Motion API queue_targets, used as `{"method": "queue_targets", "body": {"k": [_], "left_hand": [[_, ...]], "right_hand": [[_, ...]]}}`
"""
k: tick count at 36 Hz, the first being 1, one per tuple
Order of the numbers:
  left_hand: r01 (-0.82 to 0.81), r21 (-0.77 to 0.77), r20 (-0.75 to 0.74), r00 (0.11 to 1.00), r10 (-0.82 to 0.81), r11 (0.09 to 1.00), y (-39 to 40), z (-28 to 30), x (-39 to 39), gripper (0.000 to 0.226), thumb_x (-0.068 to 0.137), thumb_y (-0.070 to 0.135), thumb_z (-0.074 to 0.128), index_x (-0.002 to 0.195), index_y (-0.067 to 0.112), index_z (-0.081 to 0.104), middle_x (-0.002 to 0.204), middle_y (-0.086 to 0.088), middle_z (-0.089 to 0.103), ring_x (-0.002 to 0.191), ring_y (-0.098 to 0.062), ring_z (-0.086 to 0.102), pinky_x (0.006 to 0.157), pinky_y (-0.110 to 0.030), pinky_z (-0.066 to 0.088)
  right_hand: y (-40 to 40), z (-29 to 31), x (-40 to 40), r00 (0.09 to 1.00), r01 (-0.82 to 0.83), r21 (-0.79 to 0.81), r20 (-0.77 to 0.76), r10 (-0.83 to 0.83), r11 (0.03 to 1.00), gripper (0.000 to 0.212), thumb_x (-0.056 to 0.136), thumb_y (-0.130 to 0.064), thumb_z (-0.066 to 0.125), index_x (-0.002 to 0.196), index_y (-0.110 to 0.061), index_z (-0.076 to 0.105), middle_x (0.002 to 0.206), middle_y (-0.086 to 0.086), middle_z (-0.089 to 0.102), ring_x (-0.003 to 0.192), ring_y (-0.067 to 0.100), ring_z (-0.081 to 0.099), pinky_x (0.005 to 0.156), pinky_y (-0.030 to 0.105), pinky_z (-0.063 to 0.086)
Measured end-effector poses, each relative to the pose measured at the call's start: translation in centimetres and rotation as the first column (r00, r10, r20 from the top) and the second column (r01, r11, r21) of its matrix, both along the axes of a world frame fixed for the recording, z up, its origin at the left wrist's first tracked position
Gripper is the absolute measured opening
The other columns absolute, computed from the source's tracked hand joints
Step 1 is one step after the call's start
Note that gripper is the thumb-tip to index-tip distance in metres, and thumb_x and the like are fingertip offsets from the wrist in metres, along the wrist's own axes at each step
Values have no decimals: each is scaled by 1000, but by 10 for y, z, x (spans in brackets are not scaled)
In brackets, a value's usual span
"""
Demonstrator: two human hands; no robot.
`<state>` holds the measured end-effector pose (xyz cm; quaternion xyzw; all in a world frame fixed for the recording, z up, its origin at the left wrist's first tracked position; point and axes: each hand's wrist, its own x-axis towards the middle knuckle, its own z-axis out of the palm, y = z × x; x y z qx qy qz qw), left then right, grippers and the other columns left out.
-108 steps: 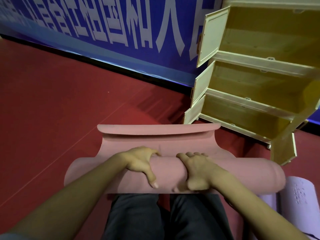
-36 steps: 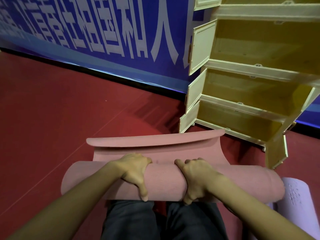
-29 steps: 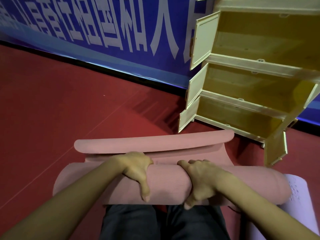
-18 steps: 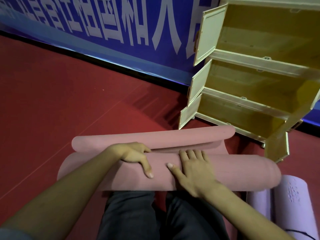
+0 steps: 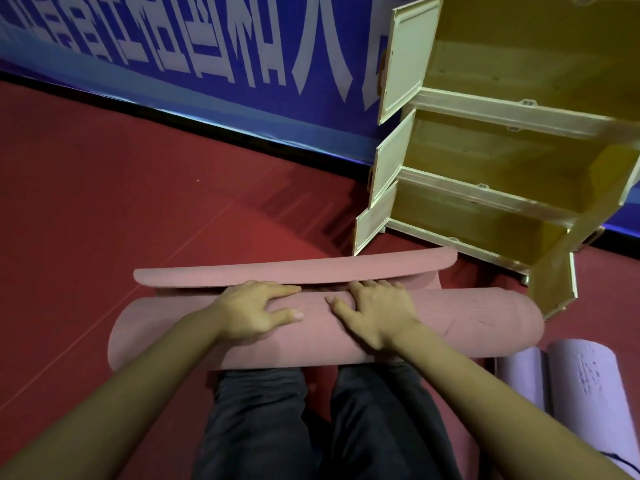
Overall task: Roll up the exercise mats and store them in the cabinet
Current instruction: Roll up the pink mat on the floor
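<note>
A pink exercise mat [image 5: 467, 320] lies across the red floor in front of my knees, rolled into a thick tube. Its last short strip ends in a curled free edge [image 5: 277, 271] just beyond the roll. My left hand [image 5: 256, 311] presses flat on top of the roll, fingers stretched toward the free edge. My right hand [image 5: 377, 313] lies beside it, also flat on the roll with fingers spread. The cream cabinet [image 5: 502, 161] stands at the right with its doors swung open and its yellow shelves showing.
Two rolled lilac mats [image 5: 571, 375] lie at the lower right, next to the pink roll's right end. A blue banner with white characters [image 5: 207, 46] lines the back wall. Red floor [image 5: 104, 202] stretches out to the left.
Both hands went from gripping round the roll to lying flat on top of it. The roll moved forward and the unrolled strip grew shorter.
</note>
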<state>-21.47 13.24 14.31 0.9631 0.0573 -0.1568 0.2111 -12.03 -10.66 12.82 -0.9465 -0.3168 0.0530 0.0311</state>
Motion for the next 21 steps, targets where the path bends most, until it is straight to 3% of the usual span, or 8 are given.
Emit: {"method": "queue_targets", "body": {"k": [2, 4, 6, 11, 15, 21], "left_hand": [[27, 80, -64, 998, -21, 996, -5, 6, -1, 118, 56, 105, 43, 155, 42, 32, 159, 15, 38, 145, -10, 37, 120, -37, 30], [105, 194, -163, 984, -74, 975, -15, 13, -2, 136, 50, 92, 69, 161, 34, 16, 165, 9, 26, 150, -16, 28, 123, -37, 22], [137, 250, -200, 976, -88, 958, -24, 14, -3, 145, 47, 79, 83, 162, 29, 8, 166, 3, 21, 150, -20, 24, 123, -36, 18], [122, 219, -201, 977, -77, 968, -16, 12, 6, 149, 36, 81, 84, 160, 33, 16, 160, 6, 36, 142, -18, 39, 116, -35, 33], [108, 146, -197, 977, -78, 983, -12, 15, 13, 142, 28, 79, 86, 152, 43, 27, 149, 13, 49, 130, -15, 51, 107, -35, 43], [82, 112, -226, 973, -55, 990, -14, 20, 20, 139, 27, 74, 88, 150, 47, 31, 147, 15, 49, 130, -15, 50, 105, -30, 42]], "right_hand": [[6, 0, 7, 1000, -7, -7, -17, 7, 1000, 80, 87, -78, 11, 115, -26, 65, 119, 5, 69, 115, 28, 61, 98, 42, 41], [10, 1, 13, 998, -5, 4, -59, 5, 1000, 84, 84, -79, 9, 120, -28, 65, 124, 5, 67, 119, 28, 59, 98, 41, 42], [13, 2, 17, 996, -2, 5, -88, 3, 1000, 86, 83, -80, 9, 124, -29, 65, 126, 6, 66, 121, 29, 58, 99, 41, 43], [14, 1, 16, 1000, 1, 33, -17, 0, 999, 76, 91, -75, 18, 115, -24, 68, 114, 8, 69, 111, 30, 62, 96, 41, 44], [11, -6, 8, 995, 23, 112, 97, -34, 993, 53, 99, -64, 32, 100, -19, 60, 103, 8, 71, 100, 31, 65, 90, 39, 42], [7, -2, 1, 995, 22, 68, 100, -29, 997, 78, 92, -68, 7, 111, -20, 65, 115, 7, 72, 113, 27, 63, 110, 41, 36]]}}
